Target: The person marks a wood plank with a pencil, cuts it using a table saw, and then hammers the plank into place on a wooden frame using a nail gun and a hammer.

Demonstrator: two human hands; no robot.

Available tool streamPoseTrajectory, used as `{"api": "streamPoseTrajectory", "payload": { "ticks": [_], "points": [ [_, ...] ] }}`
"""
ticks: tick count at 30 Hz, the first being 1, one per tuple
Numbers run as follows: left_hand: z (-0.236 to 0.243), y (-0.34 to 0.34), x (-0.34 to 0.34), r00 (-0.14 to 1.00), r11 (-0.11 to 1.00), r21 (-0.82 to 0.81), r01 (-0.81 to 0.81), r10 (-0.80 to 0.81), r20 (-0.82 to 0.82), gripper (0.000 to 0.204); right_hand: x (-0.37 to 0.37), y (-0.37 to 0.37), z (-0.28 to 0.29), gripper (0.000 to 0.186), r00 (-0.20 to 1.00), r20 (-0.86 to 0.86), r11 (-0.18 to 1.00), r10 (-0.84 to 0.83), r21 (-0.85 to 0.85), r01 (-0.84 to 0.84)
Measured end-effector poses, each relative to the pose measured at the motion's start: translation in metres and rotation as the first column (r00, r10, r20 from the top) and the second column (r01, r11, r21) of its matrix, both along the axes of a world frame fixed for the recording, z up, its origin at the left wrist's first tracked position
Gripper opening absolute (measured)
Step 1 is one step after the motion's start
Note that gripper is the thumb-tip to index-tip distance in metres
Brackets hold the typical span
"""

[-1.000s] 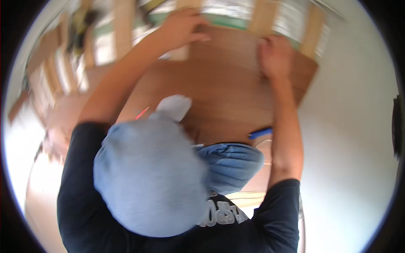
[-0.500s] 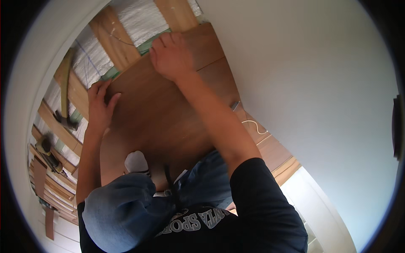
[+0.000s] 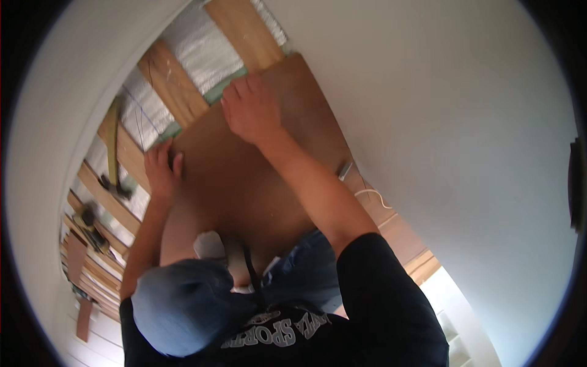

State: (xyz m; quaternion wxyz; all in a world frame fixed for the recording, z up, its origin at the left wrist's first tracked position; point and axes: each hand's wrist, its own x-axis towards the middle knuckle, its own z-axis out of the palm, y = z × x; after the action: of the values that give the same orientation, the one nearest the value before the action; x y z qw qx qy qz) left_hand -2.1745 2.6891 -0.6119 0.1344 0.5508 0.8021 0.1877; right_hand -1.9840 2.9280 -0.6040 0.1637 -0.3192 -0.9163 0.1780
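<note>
Brown wood-look boards (image 3: 244, 189) make up the floor under me. My left hand (image 3: 162, 170) is at their far left edge, its fingers bent over the rim and its thumb drawn in on the top face. Farther right along that edge, my right hand (image 3: 251, 110) rests knuckles up with its fingers curled at the board; the fingertips are hidden. Beyond the edge lie wooden battens (image 3: 244, 33) over silvery foil (image 3: 205, 46), with a green strip (image 3: 225, 85) along the board. One sock-covered foot (image 3: 210, 244) is on the boards near my knee.
To the left, a hammer (image 3: 112, 147) lies across the battens, with a cordless drill (image 3: 92, 229) nearer me. Several wood strips (image 3: 101, 275) are stacked there. A pale wall (image 3: 440, 122) bounds the right side. Beside it are a small grey metal piece (image 3: 345, 171) and a white cable (image 3: 376, 194).
The whole view has shifted, so everything sits lower and slightly to the right. My left thumb has drawn closer to its fingers. The right hand stays at the board's edge.
</note>
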Motion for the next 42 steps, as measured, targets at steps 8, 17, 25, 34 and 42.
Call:
{"api": "streamPoseTrajectory", "payload": {
  "ticks": [8, 17, 25, 34, 42],
  "points": [
    [0.005, 0.005, 0.007, 0.997, 0.999, -0.038, 0.000, -0.003, -0.083, 0.046, 0.086, -0.041, 0.025, 0.061, 0.988, 0.099, 0.988, 0.118, -0.114, -0.106],
    [0.012, 0.012, 0.006, 0.997, 0.997, -0.069, 0.023, -0.028, -0.069, 0.047, 0.086, -0.038, 0.019, 0.054, 0.984, 0.137, 0.994, 0.113, -0.028, -0.110],
    [0.028, 0.038, -0.025, 0.973, 0.986, -0.075, 0.151, -0.135, 0.189, 0.040, 0.087, -0.037, 0.022, 0.053, 0.987, 0.134, 0.996, 0.093, -0.028, -0.090],
    [0.022, 0.047, -0.008, 0.961, 0.994, -0.097, 0.047, -0.019, 0.275, 0.046, 0.085, -0.038, 0.020, 0.051, 0.985, 0.144, 0.996, 0.091, -0.021, -0.089],
    [0.020, 0.044, -0.008, 0.974, 0.998, 0.005, 0.066, -0.066, 0.215, 0.052, 0.085, -0.039, 0.018, 0.054, 0.988, 0.130, 0.996, 0.086, -0.016, -0.085]
  ]
}}
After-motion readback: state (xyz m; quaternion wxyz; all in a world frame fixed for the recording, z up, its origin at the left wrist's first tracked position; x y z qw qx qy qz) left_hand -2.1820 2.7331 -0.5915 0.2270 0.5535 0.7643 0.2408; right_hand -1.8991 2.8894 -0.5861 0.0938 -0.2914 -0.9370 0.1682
